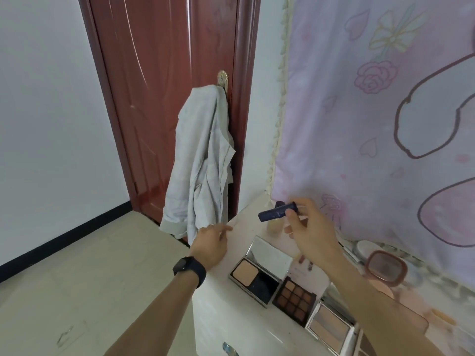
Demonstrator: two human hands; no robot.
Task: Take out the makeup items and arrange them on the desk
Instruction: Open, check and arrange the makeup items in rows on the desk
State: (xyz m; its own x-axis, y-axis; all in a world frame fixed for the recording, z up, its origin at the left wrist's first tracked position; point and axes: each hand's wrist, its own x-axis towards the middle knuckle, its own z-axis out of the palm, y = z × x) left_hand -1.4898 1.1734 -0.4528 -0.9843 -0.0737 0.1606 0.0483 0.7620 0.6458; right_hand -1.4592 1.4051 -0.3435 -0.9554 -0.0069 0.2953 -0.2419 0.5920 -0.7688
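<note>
From my screen I am seeing the right hand [312, 227] holding a dark blue tube [276, 211]. The thumb and fingers are pinching one end of it, and the tube is lying nearly level in the air above the far corner of the white desk [231, 317]. A small pale bottle [273, 226] is standing just below it.

The left hand [213, 242], wearing a black watch [190, 269], is hovering at the desk's left edge. Its fingers are loose and a little apart, gripping nothing. I cannot tell if it is touching the desk.

An open powder compact [257, 276], a brown eyeshadow palette [294, 300] and a beige palette [330, 327] are lying side by side in a row on the desk. A grey garment [203, 163] is hanging on the door handle.
</note>
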